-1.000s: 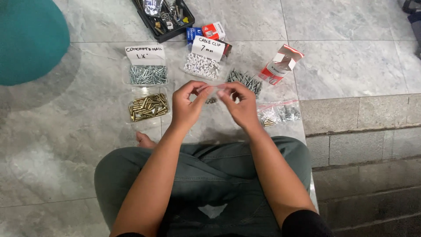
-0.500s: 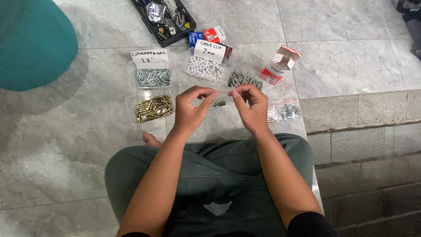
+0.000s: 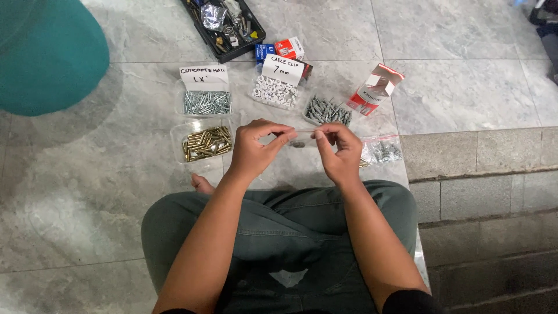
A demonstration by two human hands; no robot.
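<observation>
Small clear plastic bag (image 3: 303, 137): pinched between fingers of left hand (image 3: 254, 148) and right hand (image 3: 339, 152); brass screws tray (image 3: 204, 143) left of fingers.

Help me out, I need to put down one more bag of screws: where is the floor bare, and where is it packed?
Bare: the grey tile left of the brass screw bag toward the teal object, and the tile right of the red-and-white box. Packed: around the hands, left hand and right hand, out to the black tray.

small clear bag (image 3: 302, 137): contents too small | black tray (image 3: 224, 26): cut off at top
</observation>
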